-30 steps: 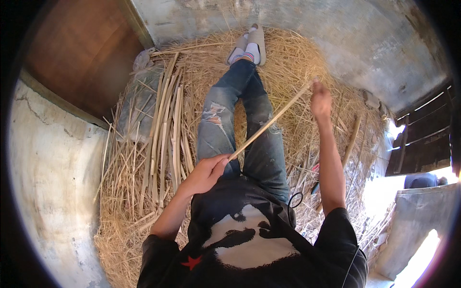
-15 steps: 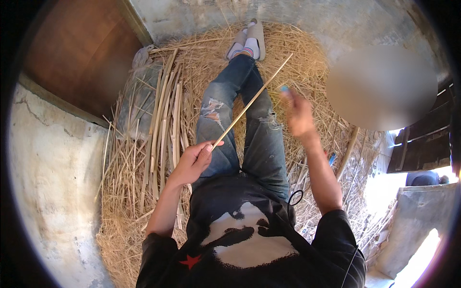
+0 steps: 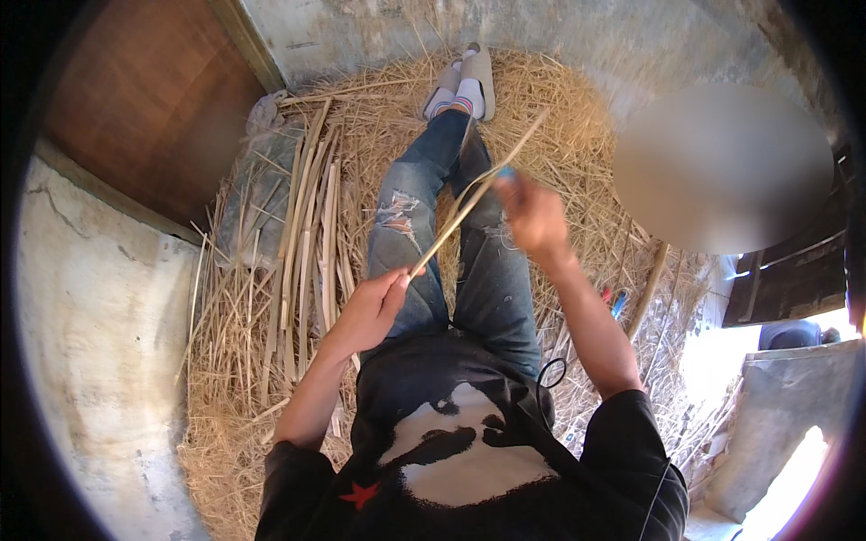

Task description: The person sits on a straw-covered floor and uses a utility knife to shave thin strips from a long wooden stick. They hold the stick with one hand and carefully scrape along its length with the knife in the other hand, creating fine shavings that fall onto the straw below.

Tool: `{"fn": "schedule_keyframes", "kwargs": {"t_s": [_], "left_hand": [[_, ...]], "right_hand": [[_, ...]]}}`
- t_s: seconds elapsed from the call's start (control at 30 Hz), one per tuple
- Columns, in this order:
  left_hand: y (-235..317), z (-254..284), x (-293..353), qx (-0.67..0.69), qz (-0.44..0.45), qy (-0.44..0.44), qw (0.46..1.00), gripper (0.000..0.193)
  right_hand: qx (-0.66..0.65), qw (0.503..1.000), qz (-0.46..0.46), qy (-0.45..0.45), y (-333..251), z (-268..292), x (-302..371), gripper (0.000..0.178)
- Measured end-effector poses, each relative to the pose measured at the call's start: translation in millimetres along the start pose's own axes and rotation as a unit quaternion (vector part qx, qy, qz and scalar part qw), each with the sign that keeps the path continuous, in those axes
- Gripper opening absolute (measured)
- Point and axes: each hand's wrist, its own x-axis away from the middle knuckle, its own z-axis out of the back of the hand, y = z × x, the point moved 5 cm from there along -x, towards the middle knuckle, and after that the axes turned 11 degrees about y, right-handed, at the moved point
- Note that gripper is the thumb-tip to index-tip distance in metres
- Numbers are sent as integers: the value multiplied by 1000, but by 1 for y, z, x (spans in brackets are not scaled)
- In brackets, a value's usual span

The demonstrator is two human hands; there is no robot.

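Note:
I sit on straw with my legs in torn blue jeans stretched out ahead. My left hand (image 3: 372, 307) pinches the near end of a long thin pale cane strip (image 3: 469, 203) that slants up and away to the right. My right hand (image 3: 532, 215) is closed around a small tool with a blue handle (image 3: 507, 172), held against the strip about halfway along. The tool's blade is too small to make out.
A bundle of split cane strips (image 3: 307, 234) lies on the straw (image 3: 234, 379) at my left, beside a grey sack (image 3: 257, 194). Concrete walls stand ahead and to the left, next to a wooden door (image 3: 153, 99). Red and blue tools (image 3: 613, 300) lie at right.
My right hand has come inward along the strip, from its far end toward the middle. The strip has swung steeper and my left hand has risen slightly.

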Motion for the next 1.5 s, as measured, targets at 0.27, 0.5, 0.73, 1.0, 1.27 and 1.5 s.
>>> {"fn": "schedule_keyframes", "kwargs": {"t_s": [0.27, 0.5, 0.73, 1.0, 1.27, 1.5], "left_hand": [[-53, 36, 35, 50, 26, 41, 998, 35], [-39, 41, -1, 153, 92, 156, 971, 36], [4, 22, -46, 31, -42, 187, 981, 34], [9, -3, -59, 11, -60, 126, 990, 31], [-9, 44, -41, -36, -34, 200, 979, 28], [-36, 178, -23, -353, 126, 378, 846, 65]], "right_hand": [[96, 908, -407, -24, 230, 25, 7, 67], [19, 962, -261, -77, 125, 9, 4, 44], [-120, 973, -96, -169, -8, 8, -4, 29], [-187, 958, 5, -215, -76, 7, 3, 28], [-204, 954, 2, -222, -66, 7, 3, 26], [-202, 957, -46, -203, -44, 16, -6, 26]]}}
